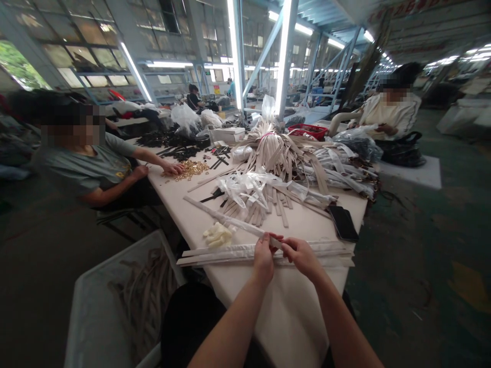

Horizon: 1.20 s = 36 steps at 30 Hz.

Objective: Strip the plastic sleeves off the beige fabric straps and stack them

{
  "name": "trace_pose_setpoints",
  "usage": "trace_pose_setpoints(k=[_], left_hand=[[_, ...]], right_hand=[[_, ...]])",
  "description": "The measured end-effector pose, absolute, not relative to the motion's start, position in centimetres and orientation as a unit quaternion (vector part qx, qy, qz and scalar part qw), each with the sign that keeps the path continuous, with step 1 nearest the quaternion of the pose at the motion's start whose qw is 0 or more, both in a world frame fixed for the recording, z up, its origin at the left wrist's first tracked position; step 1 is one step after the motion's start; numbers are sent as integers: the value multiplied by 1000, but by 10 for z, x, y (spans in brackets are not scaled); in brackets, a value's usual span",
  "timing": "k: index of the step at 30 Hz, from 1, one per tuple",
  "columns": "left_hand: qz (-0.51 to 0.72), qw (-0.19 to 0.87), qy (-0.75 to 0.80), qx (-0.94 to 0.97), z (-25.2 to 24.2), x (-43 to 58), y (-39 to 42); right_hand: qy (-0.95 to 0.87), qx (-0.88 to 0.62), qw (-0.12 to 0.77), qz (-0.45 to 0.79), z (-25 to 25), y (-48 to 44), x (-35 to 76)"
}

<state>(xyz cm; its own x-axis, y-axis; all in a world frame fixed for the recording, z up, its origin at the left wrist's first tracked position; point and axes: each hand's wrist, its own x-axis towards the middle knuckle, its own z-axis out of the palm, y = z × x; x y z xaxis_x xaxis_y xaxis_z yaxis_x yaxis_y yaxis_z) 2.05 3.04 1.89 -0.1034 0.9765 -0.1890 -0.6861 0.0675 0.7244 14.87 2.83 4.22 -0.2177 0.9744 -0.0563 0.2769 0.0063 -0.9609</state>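
My left hand (pixel 264 255) is closed around a long pale strap (pixel 226 219) that runs up and left across the table, apparently in a clear plastic sleeve. Close beside it, my right hand (pixel 300 255) pinches the near end of the same strap. Beneath both hands, several wrapped straps (pixel 226 255) lie side by side across the table. A crumpled cream-coloured piece (pixel 218 235) rests left of my hands. Beyond them is a heap of clear plastic sleeves (pixel 247 191) over loose beige straps (pixel 282 209).
A dark phone (pixel 343 223) lies at the table's right edge. Further back stand a large strap bundle (pixel 272 145) and a red basket (pixel 307 131). At left, a co-worker's hand (pixel 172 167) touches gold rings (pixel 194 168). A white bin (pixel 95 291) holds straps below.
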Motion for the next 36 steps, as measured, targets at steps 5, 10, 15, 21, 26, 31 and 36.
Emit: trace_pose_setpoints(k=[5,10,15,21,26,31,36], left_hand=[[605,672,372,211,18,25,31],[666,646,335,166,36,-30,62],[719,602,323,125,68,-122,94],[755,518,381,127,82,-198,85],[750,428,480,156,69,-234,55],[693,397,571,192,37,-244,22],[652,302,644,261,7,-252,6]], right_hand=[[-534,-508,412,536,29,36,130],[-507,-546,436,504,34,40,153],[-584,-518,316,539,52,43,207],[-584,-536,274,545,54,50,270],[-584,-540,212,568,60,50,310],[-581,-588,154,541,57,57,330],[-610,-593,137,507,43,70,339]])
